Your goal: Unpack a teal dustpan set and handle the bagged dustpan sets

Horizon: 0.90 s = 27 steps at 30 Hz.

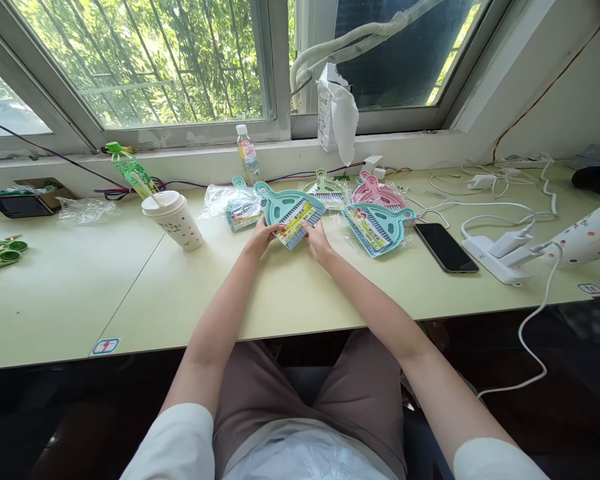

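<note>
Pale shirt, teal dustpan between left hand and right hand, both closed on its edges

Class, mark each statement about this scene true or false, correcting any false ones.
1. The left hand and right hand hold a teal plastic dustpan. True.
2. The pink plastic dustpan is in the left hand. False: the pink plastic dustpan lies on the pale green desk.
3. The black phone lies beside the white power strip. True.
4. The white lidded paper cup stands right of both hands. False: the white lidded paper cup stands left of them.
</note>
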Available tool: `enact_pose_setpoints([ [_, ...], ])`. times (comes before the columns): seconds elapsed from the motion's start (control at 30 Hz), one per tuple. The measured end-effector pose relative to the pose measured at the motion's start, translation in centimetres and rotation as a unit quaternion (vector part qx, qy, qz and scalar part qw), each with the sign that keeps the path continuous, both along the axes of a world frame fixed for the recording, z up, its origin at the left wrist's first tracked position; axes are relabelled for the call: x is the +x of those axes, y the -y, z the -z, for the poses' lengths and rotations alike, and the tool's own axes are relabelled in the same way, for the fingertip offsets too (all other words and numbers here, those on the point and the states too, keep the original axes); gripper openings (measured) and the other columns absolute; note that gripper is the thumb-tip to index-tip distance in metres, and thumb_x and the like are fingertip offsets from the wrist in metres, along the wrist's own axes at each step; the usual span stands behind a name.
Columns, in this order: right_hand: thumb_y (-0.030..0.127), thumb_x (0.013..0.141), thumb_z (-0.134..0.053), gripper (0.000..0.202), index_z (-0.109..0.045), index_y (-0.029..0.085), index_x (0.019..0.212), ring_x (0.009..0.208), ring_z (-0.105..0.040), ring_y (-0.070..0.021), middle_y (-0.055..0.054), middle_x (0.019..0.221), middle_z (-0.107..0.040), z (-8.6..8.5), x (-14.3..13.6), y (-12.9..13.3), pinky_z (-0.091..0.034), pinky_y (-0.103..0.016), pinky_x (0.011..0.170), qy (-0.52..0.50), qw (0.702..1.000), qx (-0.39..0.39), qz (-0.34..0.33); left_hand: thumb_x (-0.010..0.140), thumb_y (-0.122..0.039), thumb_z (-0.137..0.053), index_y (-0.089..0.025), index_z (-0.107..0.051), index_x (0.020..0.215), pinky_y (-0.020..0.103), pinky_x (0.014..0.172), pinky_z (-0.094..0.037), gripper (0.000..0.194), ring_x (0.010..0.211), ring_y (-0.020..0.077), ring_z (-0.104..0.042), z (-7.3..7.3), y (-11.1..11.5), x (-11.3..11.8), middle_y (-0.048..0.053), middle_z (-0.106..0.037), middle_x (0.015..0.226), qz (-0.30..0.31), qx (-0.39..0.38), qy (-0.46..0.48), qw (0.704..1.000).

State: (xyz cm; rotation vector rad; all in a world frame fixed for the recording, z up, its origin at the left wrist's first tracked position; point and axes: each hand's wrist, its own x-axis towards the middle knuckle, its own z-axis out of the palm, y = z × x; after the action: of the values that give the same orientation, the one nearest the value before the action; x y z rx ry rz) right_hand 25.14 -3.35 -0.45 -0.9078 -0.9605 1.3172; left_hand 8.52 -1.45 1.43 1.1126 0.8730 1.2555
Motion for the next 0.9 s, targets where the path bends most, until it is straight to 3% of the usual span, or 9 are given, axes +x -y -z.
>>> enact_pose_setpoints([
  [0.13, 0.013, 0.085, -0.06, 0.037, -0.051, 0.027, 0.118, 0.096, -0.071, -0.0154, -0.001, 0.107, -0.072, -1.1, 0.3, 0.4, -0.059, -0.036, 0.093, -0.082, 0.995, -0.048, 0.01, 0.056, -0.014, -0.079, -0.024, -0.051, 0.13, 0.03, 0.074, -0.056, 0.081, 0.09, 0.0215, -0.069, -0.1, 0.0, 0.1, 0.003, -0.069, 0.096, 0.0, 0.005, -0.023, 1.0],
  [0.27, 0.006, 0.083, -0.06, 0.025, -0.055, 0.024, 0.101, 0.086, -0.072, -0.0152, 0.001, 0.09, -0.074, -1.5, 0.6, 0.3, -0.062, -0.034, 0.085, -0.089, 0.993, -0.072, 0.012, 0.058, -0.018, -0.081, -0.024, -0.053, 0.128, 0.032, 0.075, -0.057, 0.076, 0.09, 0.0215, -0.069, -0.3, 0.1, 0.1, 0.004, -0.07, 0.101, 0.001, 0.001, -0.064, 0.998],
  [0.4, 0.003, 0.078, -0.064, 0.023, -0.055, 0.021, 0.09, 0.084, -0.072, -0.015, 0.001, 0.084, -0.073, -1.6, 1.0, 0.0, -0.063, -0.032, 0.083, -0.081, 0.993, -0.079, 0.026, 0.082, -0.041, -0.067, -0.021, -0.061, 0.116, 0.029, 0.068, -0.055, 0.039, 0.073, 0.0161, -0.068, -0.6, -0.4, -1.2, 0.004, -0.07, 0.091, -0.056, 0.031, -0.157, 0.986],
  [0.47, 0.003, 0.077, -0.065, 0.024, -0.055, 0.021, 0.089, 0.083, -0.072, -0.0148, 0.001, 0.084, -0.073, -1.7, 1.3, -0.2, -0.063, -0.032, 0.083, -0.079, 0.994, -0.07, 0.029, 0.093, -0.045, -0.049, -0.02, -0.066, 0.106, 0.03, 0.069, -0.054, 0.032, 0.064, 0.0148, -0.065, -0.7, -0.6, -2.2, 0.004, -0.069, 0.083, -0.159, 0.087, -0.262, 0.948],
  [0.6, 0.004, 0.079, -0.062, 0.022, -0.055, 0.022, 0.089, 0.083, -0.072, -0.0142, 0.002, 0.085, -0.072, -1.7, 2.0, -0.5, -0.064, -0.032, 0.082, -0.082, 0.994, -0.057, 0.039, 0.097, -0.038, -0.044, -0.021, -0.069, 0.101, 0.04, 0.087, -0.051, 0.03, 0.084, 0.0236, -0.067, -0.8, -0.3, -3.2, 0.007, -0.069, 0.082, -0.335, 0.188, -0.464, 0.798],
  [0.7, 0.005, 0.08, -0.06, 0.021, -0.055, 0.022, 0.09, 0.081, -0.071, -0.0135, 0.002, 0.085, -0.072, -1.5, 2.4, -0.9, -0.063, -0.031, 0.082, -0.085, 0.993, -0.059, 0.052, 0.094, -0.032, -0.051, -0.023, -0.065, 0.117, 0.043, 0.099, -0.045, 0.028, 0.117, 0.0303, -0.059, -0.8, 0.1, -3.1, 0.012, -0.069, 0.112, -0.357, 0.241, -0.535, 0.727],
  [0.77, 0.005, 0.079, -0.06, 0.021, -0.055, 0.022, 0.091, 0.08, -0.071, -0.0133, 0.002, 0.085, -0.072, -1.4, 2.6, -1.1, -0.063, -0.03, 0.081, -0.084, 0.993, -0.062, 0.058, 0.09, -0.026, -0.057, -0.024, -0.059, 0.13, 0.046, 0.11, -0.037, 0.04, 0.135, 0.0315, -0.045, -0.7, 0.1, -3.4, 0.012, -0.057, 0.139, -0.343, 0.278, -0.564, 0.698],
  [0.83, 0.005, 0.079, -0.06, 0.022, -0.055, 0.022, 0.092, 0.081, -0.071, -0.0135, 0.001, 0.086, -0.072, -1.3, 2.7, -1.1, -0.063, -0.03, 0.08, -0.082, 0.993, -0.065, 0.061, 0.088, -0.019, -0.056, -0.023, -0.057, 0.134, 0.048, 0.118, -0.026, 0.046, 0.143, 0.0303, -0.036, -0.5, -0.2, -4.2, 0.011, -0.049, 0.149, -0.322, 0.294, -0.586, 0.683],
  [0.9, 0.004, 0.079, -0.059, 0.022, -0.055, 0.022, 0.092, 0.082, -0.071, -0.014, 0.001, 0.086, -0.072, -1.4, 2.8, -1.1, -0.063, -0.03, 0.081, -0.081, 0.992, -0.071, 0.064, 0.089, -0.013, -0.047, -0.02, -0.066, 0.123, 0.049, 0.121, -0.02, 0.039, 0.139, 0.0287, -0.043, -0.2, -0.7, -5.4, 0.012, -0.059, 0.14, -0.311, 0.276, -0.599, 0.684],
])
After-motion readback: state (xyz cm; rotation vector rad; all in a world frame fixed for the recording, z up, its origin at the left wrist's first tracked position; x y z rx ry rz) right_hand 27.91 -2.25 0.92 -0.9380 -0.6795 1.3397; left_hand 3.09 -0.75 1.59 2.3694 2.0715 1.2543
